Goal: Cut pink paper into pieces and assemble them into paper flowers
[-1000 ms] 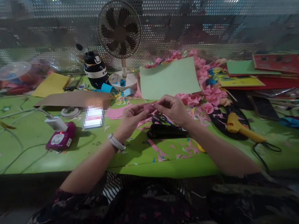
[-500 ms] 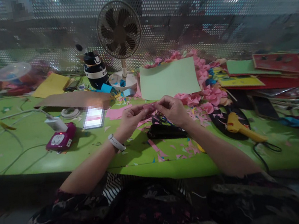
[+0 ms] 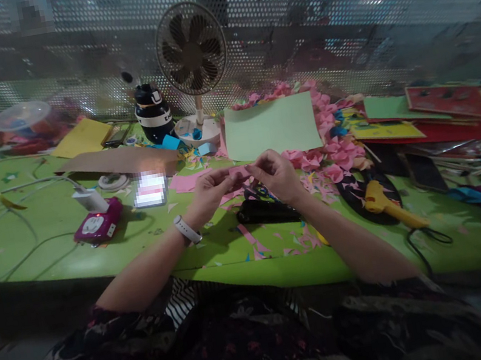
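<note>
Nearest, black object point(image 3: 268, 211); just beyond, left hand point(image 3: 212, 196) and right hand point(image 3: 281, 178) pinching small pink paper point(image 3: 242, 170) between them; probably light, soft, easily creased, best held gently by its edges; farther back, pale green sheet point(image 3: 271, 127)

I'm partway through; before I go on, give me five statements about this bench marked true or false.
1. The left hand and right hand both hold pink paper. True.
2. The white-strapped watch is on the right wrist. False: it is on the left.
3. The yellow glue gun rests partly on a dark round plate. True.
4. The white charger lies unplugged. False: it sits in the purple power socket.
5. The desk fan stands left of the dark jug. False: right.
</note>
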{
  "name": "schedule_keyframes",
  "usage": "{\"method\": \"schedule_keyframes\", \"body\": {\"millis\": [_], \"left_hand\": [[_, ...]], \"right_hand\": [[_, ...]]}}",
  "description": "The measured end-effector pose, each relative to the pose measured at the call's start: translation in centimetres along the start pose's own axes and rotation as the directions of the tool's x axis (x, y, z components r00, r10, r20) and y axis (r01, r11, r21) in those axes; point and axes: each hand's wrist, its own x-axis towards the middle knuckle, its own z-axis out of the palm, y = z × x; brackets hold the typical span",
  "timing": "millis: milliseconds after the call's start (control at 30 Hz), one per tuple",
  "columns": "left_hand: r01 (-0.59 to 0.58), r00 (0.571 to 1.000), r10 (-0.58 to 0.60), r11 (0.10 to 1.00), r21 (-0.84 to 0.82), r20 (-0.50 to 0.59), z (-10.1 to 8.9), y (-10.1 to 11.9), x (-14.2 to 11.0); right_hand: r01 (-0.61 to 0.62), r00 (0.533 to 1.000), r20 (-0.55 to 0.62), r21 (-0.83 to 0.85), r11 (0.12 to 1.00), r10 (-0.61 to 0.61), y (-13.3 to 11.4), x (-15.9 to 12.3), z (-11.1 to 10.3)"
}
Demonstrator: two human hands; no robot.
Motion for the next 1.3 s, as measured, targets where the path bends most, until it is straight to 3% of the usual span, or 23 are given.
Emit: {"method": "schedule_keyframes", "body": {"millis": [133,267,467,633,767,1033,1300], "left_hand": [[0.021,1.000,-0.021,1.000,-0.022,-0.008,-0.2,-0.1,0.1],[0.064,0.998,-0.063,0.996,-0.063,0.010,-0.4,-0.2,0.2],[0.062,0.996,-0.062,0.998,0.005,0.065,-0.8,-0.3,0.3],[0.018,0.996,-0.021,0.999,0.035,0.081,-1.1,-0.4,0.6],[-0.006,0.997,0.003,0.999,0.042,0.073,-1.3,-0.6,0.8],[0.007,0.997,-0.015,0.994,0.105,0.069,-1.6,-0.3,0.9],[0.015,0.995,-0.035,0.979,0.205,0.096,-2.1,0.2,1.3]], "right_hand": [[-0.013,0.998,0.059,-0.086,0.996,0.018,-0.3,0.1,-0.3],[0.060,0.988,0.152,-0.139,0.988,-0.039,-0.4,0.0,-0.3],[0.109,0.985,0.152,-0.147,0.983,-0.086,-0.6,-0.1,-0.1],[0.066,0.987,0.152,-0.151,0.986,-0.043,-0.7,-0.1,-0.2],[-0.008,0.958,0.282,-0.134,0.991,0.046,-0.5,0.0,-0.5],[-0.098,0.902,0.416,-0.060,0.993,0.114,-1.1,0.2,-1.3],[0.018,0.905,0.423,-0.153,0.988,0.049,-0.6,0.3,-1.3]]}}
